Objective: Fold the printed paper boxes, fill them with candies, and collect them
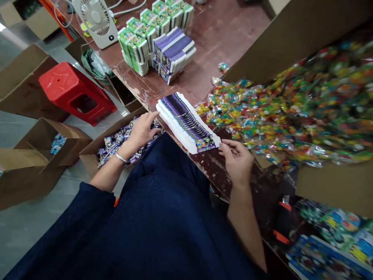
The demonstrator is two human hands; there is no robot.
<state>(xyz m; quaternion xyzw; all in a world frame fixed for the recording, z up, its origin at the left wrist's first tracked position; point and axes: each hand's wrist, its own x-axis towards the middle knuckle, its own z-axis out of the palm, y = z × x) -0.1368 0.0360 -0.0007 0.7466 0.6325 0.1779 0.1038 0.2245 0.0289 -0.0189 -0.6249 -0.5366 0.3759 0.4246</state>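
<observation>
A fanned row of flat purple-and-white printed cartons (182, 120) lies on the table along its near edge. My left hand (142, 131), with a silver bangle on its wrist, reaches to the row's left end. Its fingers are stretched and the thumb stands apart; the fingertips are at the white edges. At the row's right end my right hand (236, 158) pinches the white end flap of the nearest carton (205, 144) between thumb and fingers. That carton's colourful printed panel faces up.
Small bags of colourful candy (247, 109) spill from a tipped cardboard box (262, 50) on the right. Banded carton bundles (171, 50) and a white fan (96, 17) stand at the back. Left are a red stool (62, 81) and an open box of small filled cartons (116, 142).
</observation>
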